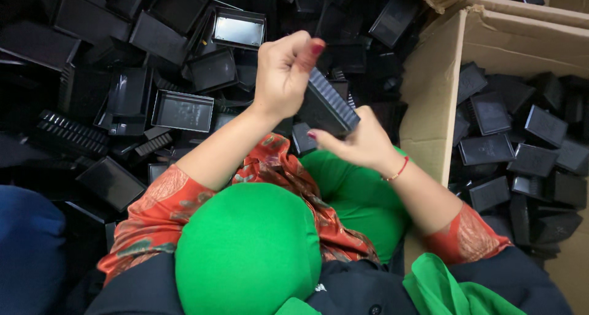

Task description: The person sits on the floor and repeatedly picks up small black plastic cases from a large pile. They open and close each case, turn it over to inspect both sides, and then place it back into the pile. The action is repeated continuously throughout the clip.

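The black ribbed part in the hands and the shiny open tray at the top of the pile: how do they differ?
The ribbed part is held tilted between the left hand and right hand; the shiny tray lies loose in the pile. The ribbed part shows a grooved outer side; the shiny tray shows its smooth hollow. Both are black, rectangular plastic.

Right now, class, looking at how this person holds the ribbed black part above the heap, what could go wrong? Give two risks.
1. The ribbed black part is pinched only at its ends by the left hand and right hand, so it might slip into the loose pile of black trays.
2. The cardboard box is already heaped, so added pieces could slide out.
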Demonstrator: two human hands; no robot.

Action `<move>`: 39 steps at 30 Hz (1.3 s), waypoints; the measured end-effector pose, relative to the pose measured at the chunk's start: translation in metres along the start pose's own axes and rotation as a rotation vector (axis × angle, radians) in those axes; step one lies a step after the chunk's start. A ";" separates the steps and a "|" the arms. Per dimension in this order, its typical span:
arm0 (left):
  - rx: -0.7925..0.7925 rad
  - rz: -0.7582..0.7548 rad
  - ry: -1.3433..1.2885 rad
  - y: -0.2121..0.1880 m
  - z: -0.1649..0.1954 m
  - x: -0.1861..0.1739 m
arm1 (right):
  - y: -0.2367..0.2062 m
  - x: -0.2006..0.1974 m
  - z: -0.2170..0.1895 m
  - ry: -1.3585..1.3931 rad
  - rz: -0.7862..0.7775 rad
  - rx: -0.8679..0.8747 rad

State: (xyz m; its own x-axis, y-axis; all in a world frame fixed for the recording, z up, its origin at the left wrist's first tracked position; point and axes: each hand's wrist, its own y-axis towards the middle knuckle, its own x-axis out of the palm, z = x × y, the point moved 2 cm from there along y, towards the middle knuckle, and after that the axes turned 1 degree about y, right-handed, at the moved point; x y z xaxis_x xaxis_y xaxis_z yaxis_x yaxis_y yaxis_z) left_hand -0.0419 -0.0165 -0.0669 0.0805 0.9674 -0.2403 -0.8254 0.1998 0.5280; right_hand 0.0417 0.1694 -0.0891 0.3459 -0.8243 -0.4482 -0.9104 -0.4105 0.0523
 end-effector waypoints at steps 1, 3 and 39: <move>-0.004 -0.021 0.018 0.001 -0.001 0.000 | 0.000 0.003 0.002 0.088 -0.044 0.063; -0.010 -0.058 0.054 0.005 -0.005 -0.001 | 0.002 0.001 0.004 0.323 -0.026 0.111; -0.110 -0.451 -0.082 -0.007 -0.062 0.014 | 0.007 -0.038 0.004 -0.207 0.432 -0.164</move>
State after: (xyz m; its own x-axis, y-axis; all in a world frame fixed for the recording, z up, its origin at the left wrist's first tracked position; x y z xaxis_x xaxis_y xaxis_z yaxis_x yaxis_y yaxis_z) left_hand -0.0694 -0.0145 -0.1246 0.4850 0.7978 -0.3582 -0.7516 0.5896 0.2956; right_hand 0.0209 0.1992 -0.0755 -0.1215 -0.8447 -0.5212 -0.9071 -0.1187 0.4039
